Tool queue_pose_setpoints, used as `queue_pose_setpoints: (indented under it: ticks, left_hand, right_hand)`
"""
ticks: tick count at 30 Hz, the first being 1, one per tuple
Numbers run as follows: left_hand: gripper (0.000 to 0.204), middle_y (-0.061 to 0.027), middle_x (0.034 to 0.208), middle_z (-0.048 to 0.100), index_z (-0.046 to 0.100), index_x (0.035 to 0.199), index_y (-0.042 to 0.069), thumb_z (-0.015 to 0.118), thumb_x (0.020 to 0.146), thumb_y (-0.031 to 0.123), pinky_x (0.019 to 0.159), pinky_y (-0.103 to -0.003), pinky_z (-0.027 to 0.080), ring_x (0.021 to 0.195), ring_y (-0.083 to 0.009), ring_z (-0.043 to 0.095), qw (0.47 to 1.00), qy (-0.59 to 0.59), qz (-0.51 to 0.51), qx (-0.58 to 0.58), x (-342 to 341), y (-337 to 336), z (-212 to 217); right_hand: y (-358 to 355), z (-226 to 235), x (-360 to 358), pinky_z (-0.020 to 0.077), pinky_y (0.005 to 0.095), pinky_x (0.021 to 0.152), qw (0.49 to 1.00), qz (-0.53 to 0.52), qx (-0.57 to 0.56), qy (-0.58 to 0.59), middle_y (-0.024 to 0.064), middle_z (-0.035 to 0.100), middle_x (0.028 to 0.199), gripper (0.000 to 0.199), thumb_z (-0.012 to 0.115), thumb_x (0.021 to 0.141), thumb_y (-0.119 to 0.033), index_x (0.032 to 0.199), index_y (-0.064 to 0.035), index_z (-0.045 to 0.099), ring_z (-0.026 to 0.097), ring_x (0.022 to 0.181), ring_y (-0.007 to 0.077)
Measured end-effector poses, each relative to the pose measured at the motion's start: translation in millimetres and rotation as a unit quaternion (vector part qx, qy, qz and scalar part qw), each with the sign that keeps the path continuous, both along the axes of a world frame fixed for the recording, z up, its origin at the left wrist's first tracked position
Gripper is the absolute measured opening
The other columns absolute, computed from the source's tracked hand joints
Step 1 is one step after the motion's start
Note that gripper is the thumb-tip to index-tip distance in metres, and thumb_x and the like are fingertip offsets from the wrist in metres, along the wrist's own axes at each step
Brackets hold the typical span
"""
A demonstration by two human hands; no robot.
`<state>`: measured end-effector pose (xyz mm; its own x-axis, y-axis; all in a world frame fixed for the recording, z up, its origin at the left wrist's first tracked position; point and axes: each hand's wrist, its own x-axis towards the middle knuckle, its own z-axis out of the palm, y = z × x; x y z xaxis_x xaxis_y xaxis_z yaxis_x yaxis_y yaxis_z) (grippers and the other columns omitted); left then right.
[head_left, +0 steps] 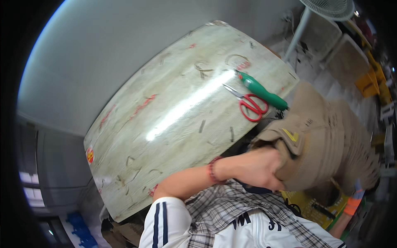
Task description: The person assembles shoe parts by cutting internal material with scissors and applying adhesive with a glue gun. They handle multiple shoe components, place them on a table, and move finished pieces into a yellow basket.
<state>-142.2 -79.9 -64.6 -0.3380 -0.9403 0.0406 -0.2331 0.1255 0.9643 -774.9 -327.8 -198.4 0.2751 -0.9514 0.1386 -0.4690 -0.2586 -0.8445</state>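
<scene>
My left hand [260, 167], with a red bead bracelet on its wrist, is closed on the edge of a bulky tan fabric item [331, 136] with stitched webbing rows and a small yellow mark. The item hangs off the right end of a worn wood-pattern table [165, 107]. My right forearm [340, 224] rises from the lower right and runs under the fabric; its hand is hidden, next to something orange and blue [353, 202]. Red-handled scissors [250, 103] and a green-handled tool [261, 90] lie side by side on the table's right part, just beyond the fabric.
A white fan on a pole [304, 20] stands behind the table at top right. Yellow bins [368, 82] and pale boxes fill the right side. A yellow object with black cables [308, 204] lies under the fabric. A grey wall runs behind; blue things [80, 231] lie at lower left.
</scene>
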Motion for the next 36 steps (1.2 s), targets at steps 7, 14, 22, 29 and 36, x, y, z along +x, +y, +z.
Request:
queue_pose_setpoints:
  ticks: [7,14,22,29,36]
  left_hand:
    - [0.069,-0.0143,0.109,0.065,0.053,0.121,-0.01,0.08,0.059,0.003,0.086,-0.032,0.051,0.1,-0.0244,0.063,0.897,0.197,0.384,-0.093,100.8,218.0,47.2]
    - [0.052,-0.0106,0.106,0.067,0.058,0.116,-0.003,0.061,0.065,0.009,0.09,-0.036,0.049,0.1,-0.0267,0.063,0.742,0.201,0.613,-0.184,215.5,341.9,7.3]
    - [0.051,-0.0062,0.107,0.065,0.058,0.119,0.0,0.079,0.077,0.018,0.087,-0.034,0.049,0.096,-0.0202,0.062,0.511,0.286,0.805,-0.099,329.4,396.9,-131.4]
    - [0.06,-0.008,0.121,0.06,0.054,0.125,-0.002,0.081,0.076,0.022,0.098,-0.032,0.038,0.112,-0.0206,0.052,0.434,0.163,0.869,-0.173,318.9,376.1,-141.5]
    - [0.055,-0.0059,0.12,0.061,0.056,0.124,0.0,0.079,0.079,0.022,0.095,-0.03,0.039,0.108,-0.0181,0.054,0.525,0.224,0.805,-0.164,295.2,395.3,-150.0]
  right_hand:
    - [-44.5,113.4,427.9,0.0474,0.0303,0.097,0.895,0.38,-0.229,-0.038,0.0124,0.062,0.12,0.031,0.044,0.097,-0.007,0.121,0.0035,0.06,0.06,0.109,0.0196]
    - [3.7,93.0,839.6,0.0508,0.0214,0.075,0.798,0.568,0.026,-0.198,0.0049,0.07,0.097,0.024,0.068,0.085,-0.016,0.099,0.0043,0.071,0.065,0.089,0.0089]
    - [11.7,2.9,1010.4,0.0481,0.0314,0.082,0.951,0.194,0.138,-0.198,0.0169,0.062,0.107,0.088,0.077,0.068,-0.061,0.115,0.0102,0.056,0.06,0.097,0.024]
    - [2.4,-39.9,908.9,0.0387,0.0387,0.102,0.949,0.223,0.007,-0.221,0.0232,0.052,0.129,0.087,0.072,0.08,-0.049,0.141,0.0014,0.036,0.05,0.121,0.0321]
    - [39.1,-54.1,689.7,0.0373,0.0439,0.102,0.863,0.151,-0.432,0.214,0.0196,0.052,0.131,0.066,0.064,0.083,-0.048,0.132,-0.0059,0.05,0.049,0.12,0.0362]
